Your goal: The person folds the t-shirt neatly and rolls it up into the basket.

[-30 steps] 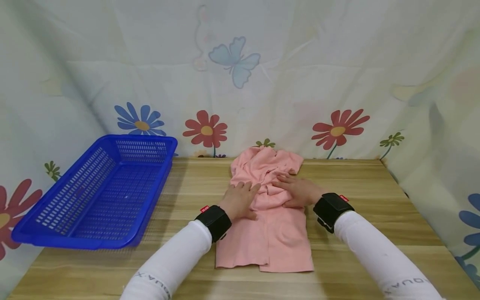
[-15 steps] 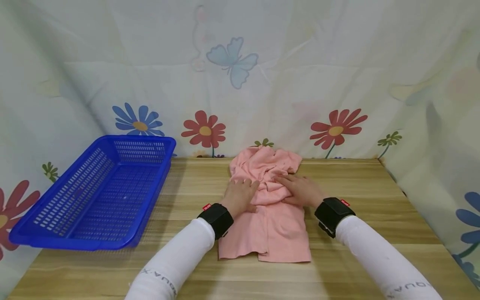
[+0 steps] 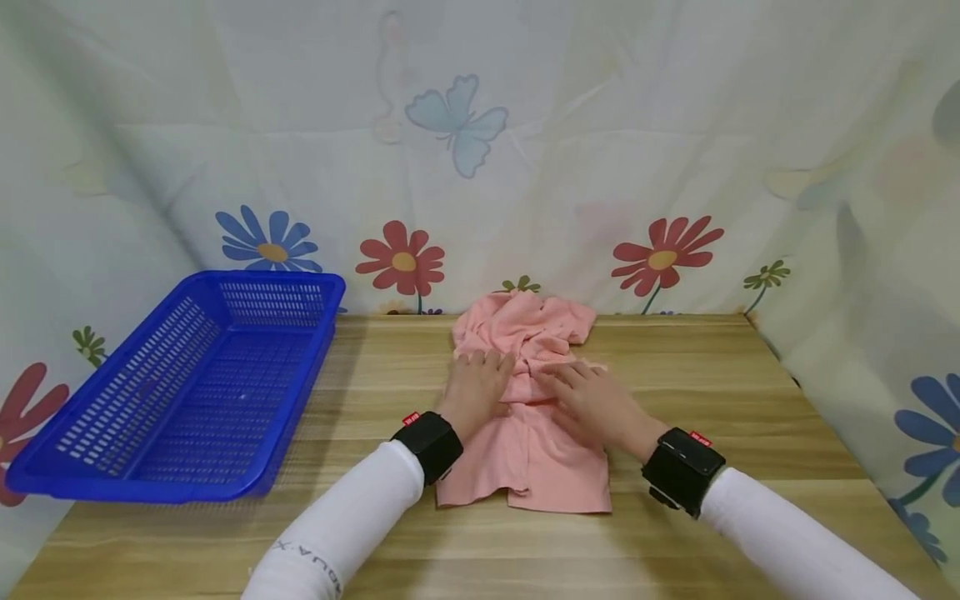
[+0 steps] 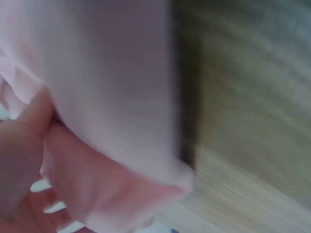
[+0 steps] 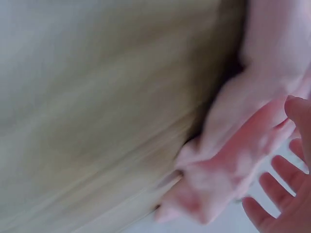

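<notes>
A pink cloth garment [image 3: 525, 321] lies lengthwise on the wooden table, crumpled at its far half and flatter toward the near hem, where two panels part. My left hand [image 3: 477, 392] rests on its left side with fingers extended. In the left wrist view, the left thumb [image 4: 36, 114] presses at a fold of the garment [image 4: 112, 97], fingers spread beneath. Over the garment's right side is my right hand [image 3: 600, 404], palm down. The right wrist view has the right hand's fingers [image 5: 277, 189] spread beside the garment [image 5: 262, 121], gripping nothing.
A blue plastic basket [image 3: 300, 417] with perforated walls stands on the table's left side. Floral curtain [image 3: 562, 150] hangs behind the table [image 3: 705, 392] and along both sides. Black bands [image 3: 429, 447] circle both wrists over white sleeves.
The garment's near hem has moved away from me, bunching the cloth. My right hand has drawn back toward me from the crumpled part; the left hand has stayed nearly in place.
</notes>
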Available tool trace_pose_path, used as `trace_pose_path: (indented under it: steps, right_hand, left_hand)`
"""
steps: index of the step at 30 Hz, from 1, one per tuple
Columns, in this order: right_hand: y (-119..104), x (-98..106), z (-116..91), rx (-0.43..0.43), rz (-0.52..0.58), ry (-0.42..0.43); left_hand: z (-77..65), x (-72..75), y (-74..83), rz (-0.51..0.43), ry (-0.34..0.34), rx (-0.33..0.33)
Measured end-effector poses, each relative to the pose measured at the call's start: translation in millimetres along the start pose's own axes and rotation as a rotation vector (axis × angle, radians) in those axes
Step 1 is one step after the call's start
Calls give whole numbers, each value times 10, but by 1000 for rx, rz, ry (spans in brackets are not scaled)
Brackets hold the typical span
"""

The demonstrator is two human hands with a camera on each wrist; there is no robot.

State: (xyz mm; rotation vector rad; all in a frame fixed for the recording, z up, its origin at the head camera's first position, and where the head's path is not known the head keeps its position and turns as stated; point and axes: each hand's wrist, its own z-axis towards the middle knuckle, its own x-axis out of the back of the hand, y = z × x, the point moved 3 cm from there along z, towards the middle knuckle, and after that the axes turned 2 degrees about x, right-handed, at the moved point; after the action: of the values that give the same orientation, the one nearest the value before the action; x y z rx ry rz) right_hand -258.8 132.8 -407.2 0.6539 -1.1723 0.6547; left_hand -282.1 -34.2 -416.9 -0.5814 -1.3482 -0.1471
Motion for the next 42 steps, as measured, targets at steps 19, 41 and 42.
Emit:
trace_pose_path:
  steps: [19,41,42]
  right_hand:
    - [-402,24,-483,73,232,-161]
    - [-227,-143,-323,10,251,-217]
    - [-215,-153,-314,12,249,-209]
  left_hand:
    - [-825,253,191,-175,-57,-312]
    - [-676,26,73,-238,-186,-213]
    - [-665,24,68,-235,-181,-212]
